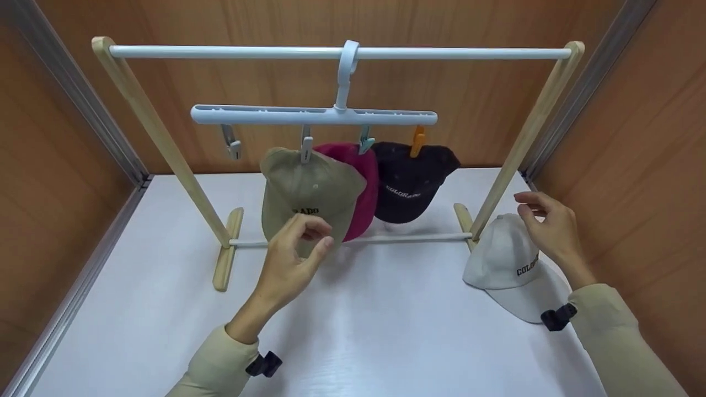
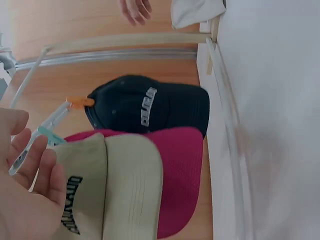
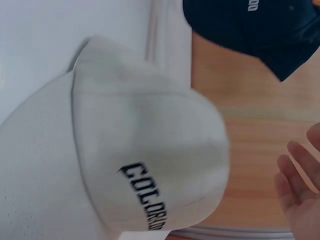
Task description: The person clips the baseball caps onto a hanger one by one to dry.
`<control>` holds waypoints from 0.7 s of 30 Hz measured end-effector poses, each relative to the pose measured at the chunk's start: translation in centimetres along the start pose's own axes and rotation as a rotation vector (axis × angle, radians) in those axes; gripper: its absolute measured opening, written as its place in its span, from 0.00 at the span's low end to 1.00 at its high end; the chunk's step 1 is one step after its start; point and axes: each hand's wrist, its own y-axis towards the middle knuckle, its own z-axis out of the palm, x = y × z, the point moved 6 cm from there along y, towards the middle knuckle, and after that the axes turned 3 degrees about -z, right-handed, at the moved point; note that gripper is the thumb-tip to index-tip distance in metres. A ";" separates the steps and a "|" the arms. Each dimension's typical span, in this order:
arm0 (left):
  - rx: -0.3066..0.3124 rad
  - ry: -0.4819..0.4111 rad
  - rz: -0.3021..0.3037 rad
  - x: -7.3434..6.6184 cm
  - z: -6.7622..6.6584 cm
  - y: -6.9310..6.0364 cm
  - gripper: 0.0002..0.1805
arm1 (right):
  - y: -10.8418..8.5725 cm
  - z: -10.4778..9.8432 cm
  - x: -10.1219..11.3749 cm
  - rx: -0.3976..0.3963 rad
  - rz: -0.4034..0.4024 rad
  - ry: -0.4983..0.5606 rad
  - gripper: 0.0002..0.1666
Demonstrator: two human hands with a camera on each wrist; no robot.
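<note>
My left hand (image 1: pixel 284 270) is in front of the khaki cap (image 1: pixel 314 179), fingers loosely bent and holding nothing; whether it touches the cap cannot be told. My right hand (image 1: pixel 556 234), also holding nothing with fingers relaxed, hovers over the off-white cap (image 1: pixel 496 259), which sits on the table with dark lettering across its front. Three caps hang from a light-blue hanger (image 1: pixel 265 114): the khaki one by a grey clip (image 1: pixel 306 150), a magenta cap (image 1: pixel 370 176) partly hidden behind it by a teal clip (image 1: pixel 365 142), and a dark navy cap (image 1: pixel 408 187) by an orange clip (image 1: pixel 418 142).
The hanger hooks over the white top bar (image 1: pixel 231 52) of a wooden-sided rack (image 1: pixel 160 138). Another grey clip (image 1: pixel 234 148) hangs at its left end, gripping nothing. A low white bar (image 1: pixel 408 239) joins the rack's feet. Wood-grain walls (image 1: pixel 629 165) surround the white table (image 1: pixel 386 331).
</note>
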 end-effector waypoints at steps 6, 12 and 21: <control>0.077 -0.020 -0.023 0.0 2.8 -1.0 0.07 | 0.4 1.6 -3.0 0.229 0.036 -0.067 0.20; 0.130 -0.044 -0.045 0.0 4.9 -1.5 0.07 | 0.1 2.6 -5.0 0.452 0.119 -0.144 0.28; 0.190 -0.098 -0.044 1.7 6.0 -1.5 0.07 | -2.5 3.4 -6.8 0.507 0.274 -0.109 0.36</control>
